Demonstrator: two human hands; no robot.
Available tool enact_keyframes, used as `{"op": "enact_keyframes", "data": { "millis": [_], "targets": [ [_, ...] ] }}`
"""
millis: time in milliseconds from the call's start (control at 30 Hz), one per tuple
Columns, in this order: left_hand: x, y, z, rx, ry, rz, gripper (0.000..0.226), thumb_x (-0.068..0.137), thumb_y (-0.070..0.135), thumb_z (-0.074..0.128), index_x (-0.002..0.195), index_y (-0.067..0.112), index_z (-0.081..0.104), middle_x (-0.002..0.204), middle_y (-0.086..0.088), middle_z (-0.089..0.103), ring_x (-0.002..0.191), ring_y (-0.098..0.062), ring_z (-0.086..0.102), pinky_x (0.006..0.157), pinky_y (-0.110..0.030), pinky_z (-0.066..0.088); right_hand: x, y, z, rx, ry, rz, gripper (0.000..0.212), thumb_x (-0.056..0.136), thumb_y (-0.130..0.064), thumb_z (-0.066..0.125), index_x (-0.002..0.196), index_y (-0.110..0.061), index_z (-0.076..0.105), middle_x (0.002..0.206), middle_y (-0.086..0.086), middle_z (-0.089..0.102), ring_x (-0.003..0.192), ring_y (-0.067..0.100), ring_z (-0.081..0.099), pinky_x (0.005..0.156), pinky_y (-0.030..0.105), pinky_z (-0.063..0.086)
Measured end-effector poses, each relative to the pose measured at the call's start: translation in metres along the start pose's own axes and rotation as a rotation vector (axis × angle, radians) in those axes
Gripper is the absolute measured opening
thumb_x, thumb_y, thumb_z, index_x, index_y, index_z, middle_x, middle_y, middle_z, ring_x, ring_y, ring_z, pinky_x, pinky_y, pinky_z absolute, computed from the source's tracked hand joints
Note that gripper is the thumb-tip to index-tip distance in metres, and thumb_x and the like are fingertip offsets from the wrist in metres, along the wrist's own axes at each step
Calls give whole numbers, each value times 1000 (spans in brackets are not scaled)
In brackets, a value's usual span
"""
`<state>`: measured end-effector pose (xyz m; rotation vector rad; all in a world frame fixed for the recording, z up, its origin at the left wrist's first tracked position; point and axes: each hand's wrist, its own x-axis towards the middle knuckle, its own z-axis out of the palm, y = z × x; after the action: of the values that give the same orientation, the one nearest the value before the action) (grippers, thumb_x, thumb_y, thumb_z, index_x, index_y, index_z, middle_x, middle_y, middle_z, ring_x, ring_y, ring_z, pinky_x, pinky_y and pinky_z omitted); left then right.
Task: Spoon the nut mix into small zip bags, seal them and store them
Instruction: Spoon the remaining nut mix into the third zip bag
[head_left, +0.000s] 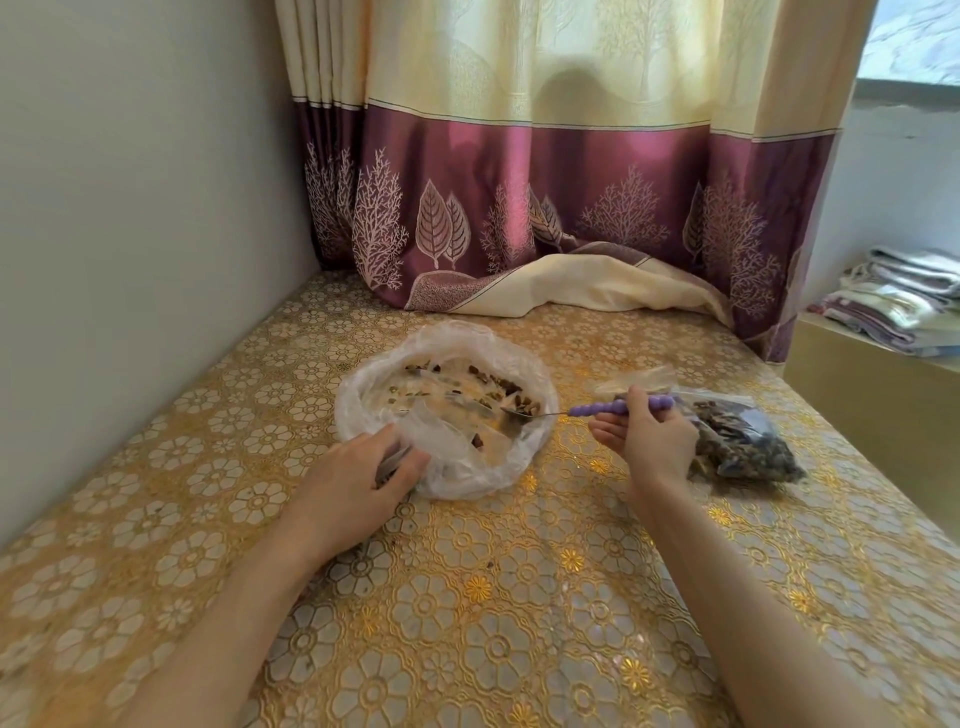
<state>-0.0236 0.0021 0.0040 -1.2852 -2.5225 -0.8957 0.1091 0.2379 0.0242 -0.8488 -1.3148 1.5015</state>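
A large clear plastic bag (467, 467) lies spread open on the table, rolled down at its rim, with a thin scatter of nut mix (493, 387) left inside. My left hand (358, 478) grips the near left edge of this bag together with a small zip bag (441, 441). My right hand (654, 441) holds a spoon by its purple handle (597, 408); the metal bowl (511, 413) reaches into the open bag. Behind my right hand lie filled small zip bags (743, 441) of nut mix, partly hidden by the hand.
The table (493, 597) has a gold floral cover. A grey wall runs along the left and a purple and cream curtain (519, 208) drapes onto the far edge. Folded cloths (904, 296) sit on a ledge at the right.
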Motion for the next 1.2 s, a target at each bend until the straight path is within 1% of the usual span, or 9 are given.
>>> {"op": "enact_keyframes", "data": {
  "millis": [133,400,600,767,833,933,1033,1100,1200],
  "targets": [
    [0,0,1,-14,15,2,33,88,51,43,91,20,56,73,4,57,67,-3,50,54,-19,32,4,0,2,32,-10,14,39,98,-18,50,63,-4,63,51,5,67,45,13,64,46,18,53],
    [1,1,0,-23,13,-8,36,88,53,41,90,20,56,72,3,57,66,-5,50,53,-22,32,6,9,17,105,-49,55,30,98,-17,50,88,8,63,77,17,73,64,22,68,59,22,58],
    [-1,3,-1,-61,41,-25,38,86,55,41,84,20,55,69,4,57,62,-6,50,52,-23,33,5,10,14,162,-79,93,27,98,-16,50,86,5,62,81,19,72,61,18,69,56,21,57],
    [-2,6,-2,-240,125,-120,61,73,69,33,83,13,56,68,-6,58,62,-22,53,56,-34,41,1,-2,13,143,-111,64,30,98,-16,48,94,10,62,80,20,72,59,19,66,55,21,56],
    [-1,4,-2,-277,131,-137,63,74,68,36,86,10,56,78,-15,62,70,-28,56,61,-40,45,-4,-13,15,144,-139,26,30,98,-18,49,88,7,63,77,19,70,55,17,64,52,20,54],
    [0,3,-2,-333,120,-146,63,75,67,39,87,8,56,79,-19,61,59,-18,49,54,-28,39,-15,-33,18,184,-212,-38,29,97,-18,50,79,0,62,63,10,68,50,16,62,49,20,52],
    [1,4,-2,-377,126,-165,61,76,63,43,87,4,58,63,-10,46,50,-4,36,48,-17,31,-28,-51,24,218,-339,-78,29,97,-17,50,76,-1,62,61,8,69,50,16,62,47,21,51],
    [1,4,-2,-402,141,-186,58,76,61,46,86,6,60,60,3,39,50,-4,37,49,-14,33,-38,-59,27,215,-443,-116,29,97,-15,49,76,0,61,65,11,71,50,16,61,47,21,50],
    [1,4,-3,-428,139,-209,57,74,63,46,85,9,60,65,-2,43,55,-12,43,54,-19,35,-49,-64,30,157,-596,-239,26,98,-13,47,79,0,58,69,8,73,53,17,62,50,22,52]
  ]
}}
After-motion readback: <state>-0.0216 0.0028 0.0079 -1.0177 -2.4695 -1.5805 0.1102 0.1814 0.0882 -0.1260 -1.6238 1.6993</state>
